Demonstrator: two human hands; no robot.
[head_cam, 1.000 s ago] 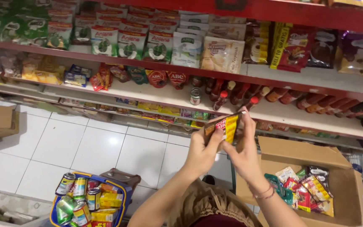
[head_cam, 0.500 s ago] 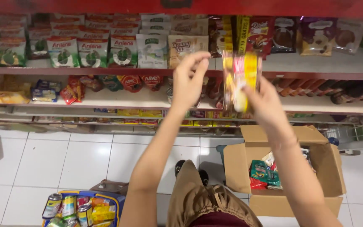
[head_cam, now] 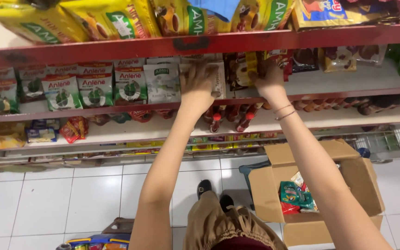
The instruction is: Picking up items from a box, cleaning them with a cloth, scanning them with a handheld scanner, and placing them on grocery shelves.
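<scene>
Both hands now up at shelf (head_cam: 93,110), right hand (head_cam: 269,78) seemingly pinching dark packets (head_cam: 244,69), left hand (head_cam: 199,85) spread on pale packet (head_cam: 216,74).

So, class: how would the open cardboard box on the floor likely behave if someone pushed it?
The cardboard box would probably slide on the smooth floor tiles. It looks light, with only a few packets inside. Its open flaps would likely flex.

Glossy plastic sachets (head_cam: 163,81) line a red-painted metal shelf (head_cam: 116,46) with scuffed edges, above smooth shiny white floor tiles (head_cam: 93,199) and a matt brown cardboard box (head_cam: 362,185) holding shiny foil packets (head_cam: 295,196).
</scene>
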